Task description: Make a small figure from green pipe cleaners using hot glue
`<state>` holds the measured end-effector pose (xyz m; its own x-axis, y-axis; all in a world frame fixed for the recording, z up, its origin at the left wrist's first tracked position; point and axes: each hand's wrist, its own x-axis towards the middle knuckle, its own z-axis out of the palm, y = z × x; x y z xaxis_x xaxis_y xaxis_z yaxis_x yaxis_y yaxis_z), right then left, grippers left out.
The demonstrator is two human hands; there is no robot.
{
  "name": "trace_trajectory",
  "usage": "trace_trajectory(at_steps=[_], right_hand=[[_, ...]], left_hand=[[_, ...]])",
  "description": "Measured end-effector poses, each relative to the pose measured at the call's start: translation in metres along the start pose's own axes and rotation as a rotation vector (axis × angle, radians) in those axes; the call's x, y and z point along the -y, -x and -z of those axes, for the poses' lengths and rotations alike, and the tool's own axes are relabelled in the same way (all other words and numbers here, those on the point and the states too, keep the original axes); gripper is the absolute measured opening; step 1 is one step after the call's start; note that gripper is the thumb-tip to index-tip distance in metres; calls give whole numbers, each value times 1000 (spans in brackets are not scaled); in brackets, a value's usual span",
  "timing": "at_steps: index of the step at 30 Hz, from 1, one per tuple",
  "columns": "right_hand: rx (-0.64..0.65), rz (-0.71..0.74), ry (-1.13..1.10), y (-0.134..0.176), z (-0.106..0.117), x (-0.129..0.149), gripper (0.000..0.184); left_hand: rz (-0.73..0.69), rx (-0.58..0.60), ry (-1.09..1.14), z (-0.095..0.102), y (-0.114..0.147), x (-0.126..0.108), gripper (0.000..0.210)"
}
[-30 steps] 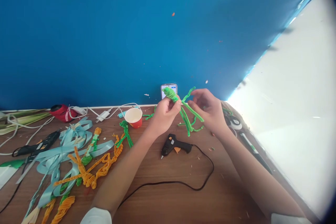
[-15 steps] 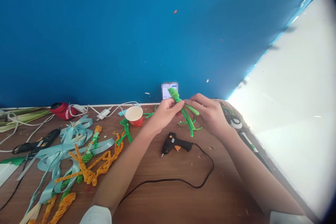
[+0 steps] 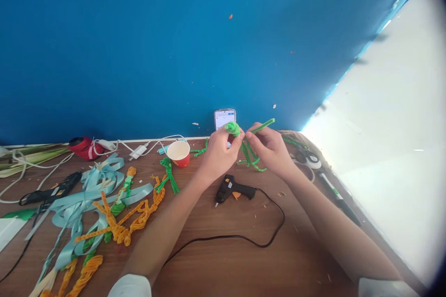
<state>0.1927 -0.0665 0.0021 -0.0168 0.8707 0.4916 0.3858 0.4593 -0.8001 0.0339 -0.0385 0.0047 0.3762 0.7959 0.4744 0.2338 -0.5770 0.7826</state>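
My left hand [image 3: 223, 149] is closed around a bundle of green pipe cleaners [image 3: 232, 128], whose coiled top shows above the thumb. Loose green ends hang down between the hands. With thumb and fingers pinched, my right hand [image 3: 271, 149] grips one green strand [image 3: 265, 125] of the same bundle, its tip pointing up to the right. Below the hands a black glue gun [image 3: 232, 189] lies on the table. Behind them a phone [image 3: 225, 116] leans against the blue wall.
Left of my hands stand a red paper cup [image 3: 179, 154] and a green pipe-cleaner bundle [image 3: 167, 174]. Orange pipe cleaners [image 3: 120, 232], blue ribbon [image 3: 78, 199] and a second glue gun [image 3: 57, 189] crowd the left. White scissors or a similar tool [image 3: 312, 161] and a marker [image 3: 331, 185] lie right.
My right hand has turned and shifted slightly left and down, and its strand now points up instead of downward. The coiled top in my left hand has tipped toward me.
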Motion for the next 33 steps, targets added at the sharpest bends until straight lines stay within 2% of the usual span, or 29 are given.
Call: trace_trajectory(at_steps=[2,4,6,8,11,14,16,18,21,23,26,28,31,33], right_hand=[[76,-297,-408,0,-5,2,27],[184,-504,-749,1,-8,4,27],[239,-573,-936,2,-10,7,26],[209,-549,-930,4,-11,9,25],[79,-402,-566,5,-12,7,27],[-208,-67,51,4,-8,1,21],[-334,163,406,4,-5,-4,24],[-321,308,621,4,-2,-8,30],[-208,375,715,4,0,-10,22],[-146,339,660,4,0,-8,23],[-29,183,423,2,0,-4,30],[25,53,233,1,-1,-2,32],[25,-138,-49,0,-1,0,38],[80,-299,-330,-1,-2,0,38]], left_hand=[[-167,-34,-177,0,1,0,16],[-336,-51,-298,0,1,2,15],[-434,-82,-345,1,1,4,16],[-408,-123,-329,2,0,6,14],[-162,-131,-169,5,-3,6,16],[103,-73,101,8,-6,7,29],[186,-48,200,7,-6,8,34],[214,-38,208,5,-6,11,35],[222,-12,180,1,-4,12,33],[224,-5,126,-1,-2,11,33],[183,-6,-10,0,-2,7,29],[102,0,-81,-1,-1,4,23],[-54,-12,-161,-3,-1,4,15],[-148,-33,-203,-6,-1,5,14]])
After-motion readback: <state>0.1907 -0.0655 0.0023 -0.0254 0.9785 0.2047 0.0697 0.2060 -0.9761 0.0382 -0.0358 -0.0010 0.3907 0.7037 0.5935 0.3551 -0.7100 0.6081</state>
